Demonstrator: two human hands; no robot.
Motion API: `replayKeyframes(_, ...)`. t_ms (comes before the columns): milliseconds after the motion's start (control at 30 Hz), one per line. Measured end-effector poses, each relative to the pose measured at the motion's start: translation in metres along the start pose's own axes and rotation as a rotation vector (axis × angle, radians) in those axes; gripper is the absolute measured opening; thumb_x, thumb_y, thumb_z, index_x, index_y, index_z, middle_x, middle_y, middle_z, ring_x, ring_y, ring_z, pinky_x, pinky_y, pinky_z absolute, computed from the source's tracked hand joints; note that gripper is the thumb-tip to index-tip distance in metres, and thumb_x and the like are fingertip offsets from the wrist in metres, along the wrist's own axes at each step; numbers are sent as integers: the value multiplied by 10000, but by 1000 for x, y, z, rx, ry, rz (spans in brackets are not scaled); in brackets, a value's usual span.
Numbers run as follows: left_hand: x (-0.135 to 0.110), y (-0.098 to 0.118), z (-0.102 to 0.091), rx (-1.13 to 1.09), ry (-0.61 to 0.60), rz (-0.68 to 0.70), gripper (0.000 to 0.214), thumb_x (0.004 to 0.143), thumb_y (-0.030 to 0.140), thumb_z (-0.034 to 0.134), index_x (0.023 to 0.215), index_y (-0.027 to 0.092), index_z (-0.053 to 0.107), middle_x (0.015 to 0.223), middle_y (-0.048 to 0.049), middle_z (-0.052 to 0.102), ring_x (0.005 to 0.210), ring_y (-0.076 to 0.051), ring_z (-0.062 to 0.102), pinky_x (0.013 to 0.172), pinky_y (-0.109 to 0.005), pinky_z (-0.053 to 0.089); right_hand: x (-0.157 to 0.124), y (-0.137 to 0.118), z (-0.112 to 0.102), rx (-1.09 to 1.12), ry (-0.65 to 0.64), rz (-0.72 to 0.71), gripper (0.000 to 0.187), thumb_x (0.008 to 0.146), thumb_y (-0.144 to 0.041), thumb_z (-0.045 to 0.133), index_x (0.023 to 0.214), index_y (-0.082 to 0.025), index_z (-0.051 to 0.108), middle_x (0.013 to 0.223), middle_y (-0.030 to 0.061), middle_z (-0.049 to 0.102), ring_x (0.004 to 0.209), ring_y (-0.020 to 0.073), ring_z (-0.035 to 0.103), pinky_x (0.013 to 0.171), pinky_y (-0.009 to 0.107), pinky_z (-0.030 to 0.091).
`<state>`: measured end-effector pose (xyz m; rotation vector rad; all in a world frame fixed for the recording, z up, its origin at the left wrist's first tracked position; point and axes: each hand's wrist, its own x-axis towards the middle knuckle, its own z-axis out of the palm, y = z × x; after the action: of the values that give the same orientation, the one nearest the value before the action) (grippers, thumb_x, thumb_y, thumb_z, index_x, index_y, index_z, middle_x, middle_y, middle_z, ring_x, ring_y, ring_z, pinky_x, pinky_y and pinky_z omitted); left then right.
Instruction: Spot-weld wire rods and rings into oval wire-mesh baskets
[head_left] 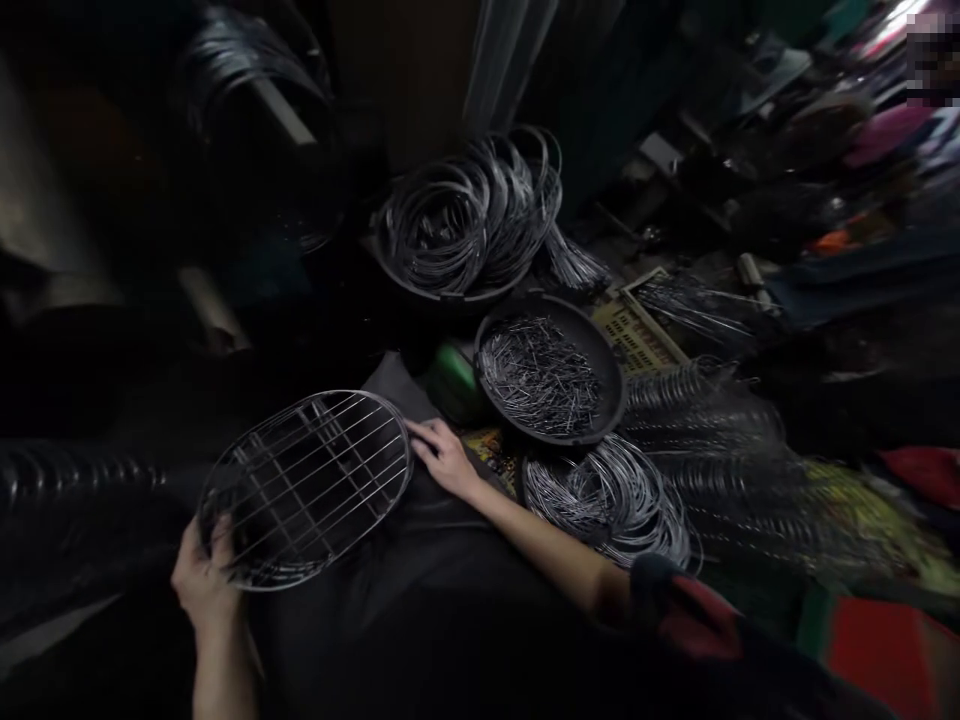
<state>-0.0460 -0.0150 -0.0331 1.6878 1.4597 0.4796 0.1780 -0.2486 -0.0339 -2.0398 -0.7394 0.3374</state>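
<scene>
A round wire rack [315, 490], crossed by thin parallel bars, is held tilted over my lap. My left hand [206, 575] grips its near left edge, with the fingers partly hidden in shadow and behind the wires. At the opposite side, my right hand [448, 462] has its thumb and fingertips at the rim, the index finger reaching along it. To the right of that hand stands a dark round pan [611, 385] full of short wire pieces [540, 378]. Below the pan lies a heap of wire rings [611, 500].
Large wire hoops [469, 220] fill another dark basin [442, 300] at the back. A yellowish crate [637, 335] and stacked wire grids [697, 450] are on the right. Nearby is a green object [454, 380]. A red box-like object [874, 650] sits lower right. The left side is very dark.
</scene>
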Motion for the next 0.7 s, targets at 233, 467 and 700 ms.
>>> replayKeyframes(233, -7, -3, 2, -37, 89, -82, 593, 736, 552, 624, 1264, 287, 574, 1024, 2, 674, 964, -259, 629, 922, -431, 495, 44, 95, -133, -412, 201, 288, 345, 924, -274, 388, 1115, -159, 652, 1094, 130, 654, 1013, 241, 569, 922, 409, 434)
replayKeyframes(467, -12, 6, 5, -72, 93, -66, 547, 724, 535, 625, 1196, 258, 611, 803, 13, 630, 695, -186, 594, 678, -329, 524, 96, 153, -166, -580, -47, 255, 194, 798, -124, 574, 924, -198, 702, 1032, 99, 654, 982, 209, 548, 898, 318, 416)
replayKeyframes(700, 14, 28, -24, -322, -106, -129, 638, 707, 555, 577, 1324, 463, 445, 1384, 102, 521, 1301, -308, 460, 1020, -503, 473, 113, 161, -167, -755, -1, 338, 391, 974, -201, 291, 1267, -104, 530, 1204, 175, 566, 1056, 217, 534, 896, 340, 412)
